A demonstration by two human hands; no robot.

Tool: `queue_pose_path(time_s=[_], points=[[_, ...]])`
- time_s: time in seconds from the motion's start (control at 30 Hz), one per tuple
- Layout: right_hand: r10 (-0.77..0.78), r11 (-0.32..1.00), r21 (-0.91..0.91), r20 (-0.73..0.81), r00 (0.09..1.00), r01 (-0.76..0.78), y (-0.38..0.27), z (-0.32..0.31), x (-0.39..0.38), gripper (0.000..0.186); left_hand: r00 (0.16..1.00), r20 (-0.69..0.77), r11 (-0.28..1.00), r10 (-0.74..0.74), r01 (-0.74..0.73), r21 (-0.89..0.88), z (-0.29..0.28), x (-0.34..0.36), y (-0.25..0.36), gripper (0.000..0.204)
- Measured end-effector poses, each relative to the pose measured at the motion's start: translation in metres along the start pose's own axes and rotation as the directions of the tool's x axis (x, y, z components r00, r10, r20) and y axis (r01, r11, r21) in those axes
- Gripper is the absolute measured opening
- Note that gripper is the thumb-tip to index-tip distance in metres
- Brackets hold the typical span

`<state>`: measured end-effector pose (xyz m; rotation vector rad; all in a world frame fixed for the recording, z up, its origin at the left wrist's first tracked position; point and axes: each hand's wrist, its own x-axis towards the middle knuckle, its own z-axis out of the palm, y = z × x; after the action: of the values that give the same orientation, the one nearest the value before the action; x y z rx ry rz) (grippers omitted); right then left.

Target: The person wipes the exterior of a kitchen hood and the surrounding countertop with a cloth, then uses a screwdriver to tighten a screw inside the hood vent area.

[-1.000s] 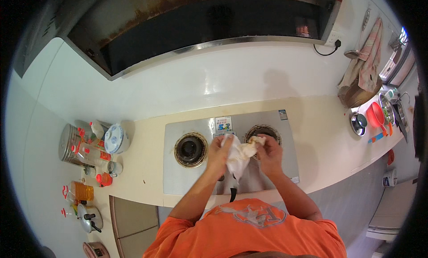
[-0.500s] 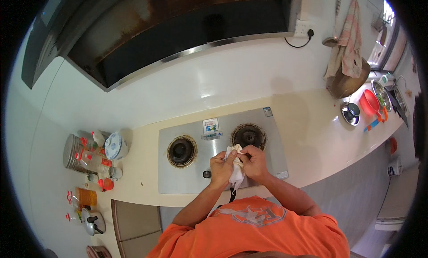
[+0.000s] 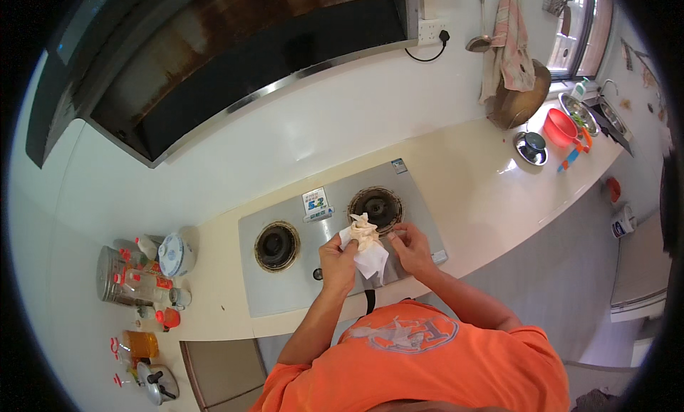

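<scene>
Nearest to us, below the hands, we see an orange shirt [image 3: 406,335], and just beyond it the left hand [image 3: 338,264] holds a crumpled wipe [image 3: 372,261], pinched at its left edge between thumb and fingers; we cannot tell whether it is paper or cloth. The wipe hangs between the two hands above the stove [image 3: 292,294], to the right of the left grip, its long axis running away from the body with the far, yellowish bunched end leaning slightly left. The left hand is the nearer one, being on it; the right hand [image 3: 415,249] is just beside its right edge, fingers curled in a narrow grip, and we cannot tell whether their tips touch it. A black knob [image 3: 318,274] is near the left hand, while the right burner [image 3: 376,207] stands just past the wipe's far end and the left burner [image 3: 277,247] sits off to the left. Farther out on the worktop [image 3: 456,155], we have bottles [image 3: 149,287] and a blue-and-white jar [image 3: 176,254] on the left, and a red bowl [image 3: 561,127] well apart on the right. Beyond, a towel [image 3: 514,49] hangs by the wall, and a range hood [image 3: 263,49] juts over the stove.
</scene>
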<state>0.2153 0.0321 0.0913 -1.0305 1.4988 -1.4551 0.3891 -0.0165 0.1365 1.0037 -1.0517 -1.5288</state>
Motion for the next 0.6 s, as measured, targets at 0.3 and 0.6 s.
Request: queue_pose_path(time_s=[0.3, 0.6], points=[[0.247, 0.809, 0.384, 0.465, 0.850, -0.445, -0.019, 0.039, -0.044, 0.037, 0.999, 0.045, 0.992, -0.021, 0.026, -0.127, -0.013, -0.038, 0.015, 0.023], [0.169, 0.986, -0.060, 0.252, 0.953, -0.159, -0.030, 0.063, -0.059, 0.020, 0.986, -0.107, 0.978, 0.127, -0.107, 0.178, -0.070, -0.048, 0.005, 0.015]])
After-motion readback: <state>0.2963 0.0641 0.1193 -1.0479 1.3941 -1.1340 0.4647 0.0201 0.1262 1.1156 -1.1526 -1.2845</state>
